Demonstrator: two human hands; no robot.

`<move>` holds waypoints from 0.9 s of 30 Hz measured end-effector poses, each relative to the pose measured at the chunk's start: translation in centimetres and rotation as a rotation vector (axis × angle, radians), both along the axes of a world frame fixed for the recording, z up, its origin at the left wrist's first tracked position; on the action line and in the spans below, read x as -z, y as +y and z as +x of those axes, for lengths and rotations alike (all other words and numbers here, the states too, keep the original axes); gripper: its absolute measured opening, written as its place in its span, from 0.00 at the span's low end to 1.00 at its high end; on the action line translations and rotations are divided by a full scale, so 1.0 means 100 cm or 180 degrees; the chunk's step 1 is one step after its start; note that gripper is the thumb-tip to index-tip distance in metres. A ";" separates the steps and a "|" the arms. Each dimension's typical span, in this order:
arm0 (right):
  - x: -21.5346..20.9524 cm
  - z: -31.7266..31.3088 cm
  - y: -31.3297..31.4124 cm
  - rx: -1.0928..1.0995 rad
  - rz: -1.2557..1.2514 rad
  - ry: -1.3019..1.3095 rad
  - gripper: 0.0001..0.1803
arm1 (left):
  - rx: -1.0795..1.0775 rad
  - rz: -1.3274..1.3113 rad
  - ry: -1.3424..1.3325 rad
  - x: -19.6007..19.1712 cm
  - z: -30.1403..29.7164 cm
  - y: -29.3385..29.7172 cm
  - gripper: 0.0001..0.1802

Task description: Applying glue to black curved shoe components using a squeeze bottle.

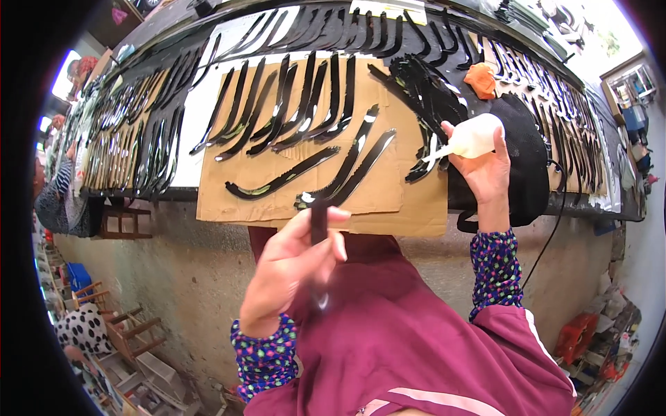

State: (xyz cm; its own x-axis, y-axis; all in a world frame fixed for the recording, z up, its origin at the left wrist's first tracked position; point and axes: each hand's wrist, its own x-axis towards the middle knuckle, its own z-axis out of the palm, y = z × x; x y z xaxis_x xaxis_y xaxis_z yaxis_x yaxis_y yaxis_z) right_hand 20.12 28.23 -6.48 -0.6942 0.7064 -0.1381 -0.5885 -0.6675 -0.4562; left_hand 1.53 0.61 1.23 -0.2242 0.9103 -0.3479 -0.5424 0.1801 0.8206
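Note:
Close to my body, my left hand [281, 270] is closed around a dark strip [319, 220], which stands upright and is smeared by motion. At the right, my right hand [484, 175] grips a whitish squeeze bottle [477, 136], its thin nozzle pointing left over the board. Between and beyond the hands lies a brown cardboard sheet [424, 208] at the table's near edge. A black curved strip [281, 175] with a hooked end rests on it, beside other such strips. Further back on the sheet is a row of curved black strips [283, 104].
A pile of black strips [427, 80] lies behind the bottle, near a crumpled orange cloth [480, 81] and a black bag-like thing [517, 159]. More strips cover the table left and right. Wooden stools [135, 333] stand lower left. At the far left, a person [62, 197] is partly visible.

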 end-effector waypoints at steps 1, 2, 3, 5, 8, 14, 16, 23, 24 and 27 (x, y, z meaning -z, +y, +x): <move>-0.005 -0.001 -0.003 -0.0150 -0.0010 -0.0014 0.31 | -0.0085 0.0005 0.0047 0.010 0.005 0.003 0.16; -0.011 -0.001 -0.009 -0.0129 0.0002 -0.0028 0.32 | 0.0033 -0.0082 0.0017 0.015 0.008 0.003 0.16; -0.017 0.001 -0.014 -0.0087 0.0019 -0.0051 0.32 | 0.0173 -0.0163 -0.0024 0.020 0.009 0.005 0.16; -0.028 0.004 -0.023 -0.0024 0.0250 -0.0045 0.34 | 0.0221 -0.0274 -0.0020 0.022 0.009 0.005 0.16; -0.055 0.000 -0.048 0.0178 0.0623 0.0091 0.36 | 0.0339 -0.0374 -0.0142 0.014 0.005 0.007 0.16; -0.082 -0.009 -0.079 0.0544 0.1979 -0.0717 0.45 | 0.0387 -0.0641 -0.0053 0.004 -0.006 0.003 0.16; -0.085 -0.011 -0.082 0.0600 0.2499 -0.1119 0.50 | 0.0316 -0.0654 -0.0010 -0.001 -0.008 0.003 0.15; -0.093 -0.014 -0.090 0.0605 0.2938 -0.1669 0.55 | 0.0472 -0.0684 0.0120 0.000 -0.013 0.000 0.15; -0.093 -0.013 -0.091 0.0670 0.2930 -0.1612 0.55 | 0.0457 -0.0694 0.0111 0.000 -0.014 0.000 0.15; -0.094 -0.013 -0.093 0.0675 0.2921 -0.1535 0.56 | 0.0461 -0.0645 0.0105 0.000 -0.015 0.000 0.15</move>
State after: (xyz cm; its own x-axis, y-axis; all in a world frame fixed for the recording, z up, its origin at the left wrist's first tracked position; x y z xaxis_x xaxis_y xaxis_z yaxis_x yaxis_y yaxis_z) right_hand 18.83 18.91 2.95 -0.5583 0.7803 0.2819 -0.2748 0.1467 -0.9503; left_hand 0.03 0.61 1.22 -0.1106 0.8462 -0.5212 -0.4723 0.4166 0.7768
